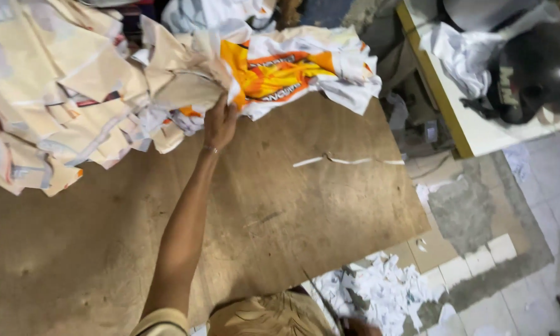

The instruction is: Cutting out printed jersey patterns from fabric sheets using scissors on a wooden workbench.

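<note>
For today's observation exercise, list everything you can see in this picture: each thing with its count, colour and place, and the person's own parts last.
Fabric pieces: a large pile, cream with some white, top left of the board.
Printed cloth: one, white with an orange and yellow print, top centre, on the pile's right end.
Wooden board: one, brown, fills the middle as the work surface.
Fabric strip: one thin, white, lying on the board at right of centre.
Scraps: a heap, white, on the floor below the board.
Table: one, white top with yellow edge, top right.
Helmet: one, black, on that table.
White cloth: one, crumpled beside the helmet.
Left hand: one, gripping the cream fabric.
Right hand: not in view.
</note>
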